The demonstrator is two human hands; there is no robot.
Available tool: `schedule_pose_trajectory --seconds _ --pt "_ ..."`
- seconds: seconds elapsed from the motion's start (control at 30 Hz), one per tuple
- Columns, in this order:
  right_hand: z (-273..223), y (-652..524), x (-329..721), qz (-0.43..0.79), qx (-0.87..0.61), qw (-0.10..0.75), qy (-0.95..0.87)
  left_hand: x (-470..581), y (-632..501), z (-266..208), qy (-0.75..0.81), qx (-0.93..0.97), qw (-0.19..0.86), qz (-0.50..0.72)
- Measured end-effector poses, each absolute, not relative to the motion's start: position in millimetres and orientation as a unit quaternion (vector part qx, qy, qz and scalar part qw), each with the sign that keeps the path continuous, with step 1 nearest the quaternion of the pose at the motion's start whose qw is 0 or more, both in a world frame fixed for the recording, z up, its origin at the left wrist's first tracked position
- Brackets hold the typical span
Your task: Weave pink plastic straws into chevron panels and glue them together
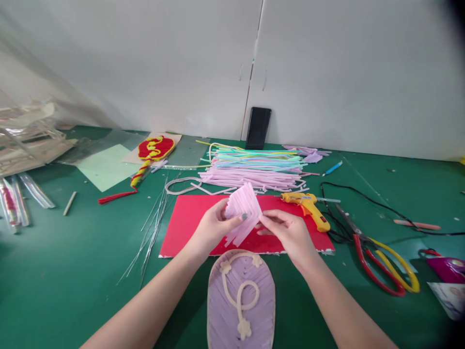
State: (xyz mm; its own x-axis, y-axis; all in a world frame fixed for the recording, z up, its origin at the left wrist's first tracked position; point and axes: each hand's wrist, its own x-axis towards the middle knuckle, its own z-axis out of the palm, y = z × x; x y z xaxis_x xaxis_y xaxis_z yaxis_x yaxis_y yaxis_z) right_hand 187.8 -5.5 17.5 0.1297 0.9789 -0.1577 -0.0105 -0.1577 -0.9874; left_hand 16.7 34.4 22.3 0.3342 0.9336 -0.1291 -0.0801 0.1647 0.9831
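A flat pink piece made of pipe cleaners [244, 208] laid side by side is raised over a red sheet [189, 220]. My left hand [215, 225] grips its left side, thumb across the front. At its right edge, the fingertips of my right hand [285, 231] pinch it. Closer to me lies a lilac oval piece [221, 322] with a cream looped stem and small flowers on it. Behind the red sheet is a pile of pink, mint and yellow pipe cleaners [250, 177]. A yellow glue gun [310, 208] rests on the sheet's right part.
Red-and-yellow-handled scissors [378, 261] and a black cord [370, 198] lie at right. Thin wires [150, 232] are left of the sheet. A phone [258, 128] leans on the wall. A red-and-yellow fan-shaped piece [156, 148] and plastic bags [29, 131] are farther left.
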Motion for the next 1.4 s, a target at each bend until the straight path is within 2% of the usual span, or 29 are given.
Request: schedule_pose_trajectory --seconds 0.17,0.4,0.87,1.4 --pt "13.4 -7.4 183.3 0.527 -0.558 0.479 -0.426 18.9 30.6 18.5 0.485 0.547 0.583 0.356" --pt "17.3 -9.0 178.2 0.526 -0.549 0.482 -0.435 18.6 26.9 19.6 0.512 0.568 0.526 0.371" --pt "10.7 -7.3 181.2 0.511 -0.543 0.506 -0.435 19.9 28.9 18.4 0.523 0.566 0.515 0.375" --pt "12.0 -8.3 180.3 0.487 -0.551 0.493 -0.466 20.1 27.6 20.4 0.518 0.569 0.526 0.363"
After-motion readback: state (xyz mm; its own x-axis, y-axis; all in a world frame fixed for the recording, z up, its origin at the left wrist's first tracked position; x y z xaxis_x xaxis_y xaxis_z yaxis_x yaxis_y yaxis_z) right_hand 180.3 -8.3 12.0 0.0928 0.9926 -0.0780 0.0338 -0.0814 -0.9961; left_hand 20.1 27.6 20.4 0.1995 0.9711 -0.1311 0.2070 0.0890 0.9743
